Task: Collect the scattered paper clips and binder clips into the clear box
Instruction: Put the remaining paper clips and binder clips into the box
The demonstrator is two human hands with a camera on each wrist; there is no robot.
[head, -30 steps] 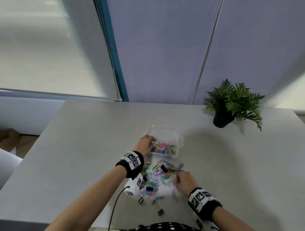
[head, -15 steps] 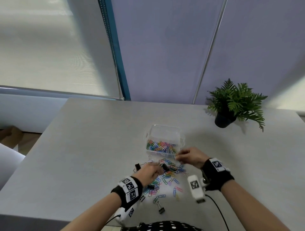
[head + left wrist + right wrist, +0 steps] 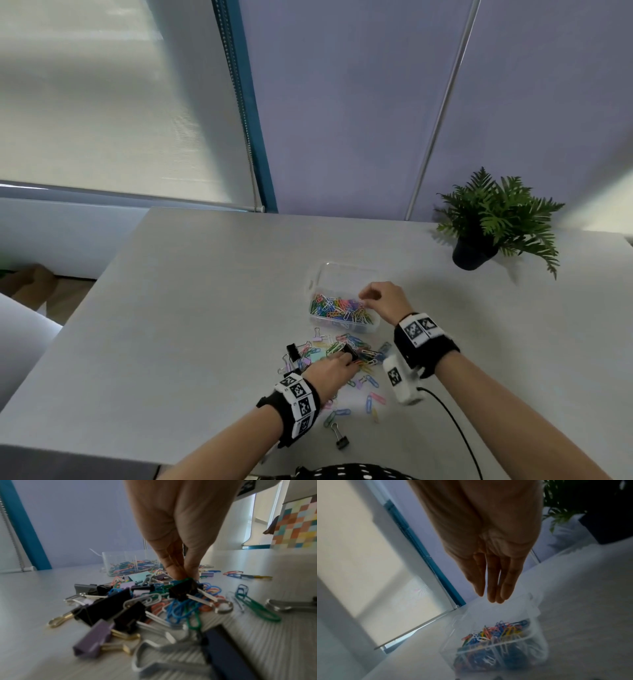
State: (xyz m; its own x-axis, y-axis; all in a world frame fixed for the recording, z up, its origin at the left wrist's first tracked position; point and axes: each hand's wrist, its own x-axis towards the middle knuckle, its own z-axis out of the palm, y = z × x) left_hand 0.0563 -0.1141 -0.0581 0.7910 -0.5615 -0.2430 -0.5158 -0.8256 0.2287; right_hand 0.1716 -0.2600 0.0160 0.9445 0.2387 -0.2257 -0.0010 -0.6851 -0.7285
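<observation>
The clear box (image 3: 342,275) stands mid-table with several coloured paper clips in its near half. Just in front of it lies the scattered pile of paper clips and binder clips (image 3: 358,346). My left hand (image 3: 351,361) reaches into that pile. In the left wrist view its fingertips (image 3: 192,573) pinch the top of a black binder clip (image 3: 181,590) tangled with a green paper clip. My right hand (image 3: 364,298) hovers over the box's right side. Seen from the right wrist, its fingers (image 3: 493,588) point straight down above the box (image 3: 494,645) and hold nothing.
A potted fern (image 3: 493,222) stands at the back right of the grey table (image 3: 205,325). One black binder clip (image 3: 341,440) lies alone near the front edge. Purple and black binder clips (image 3: 96,639) sit at the pile's near side. A cable (image 3: 455,428) trails from my right wrist.
My right hand has gone from the pile up to the box and opened over it. My left hand has come back from the box to the pile and taken hold of a black binder clip.
</observation>
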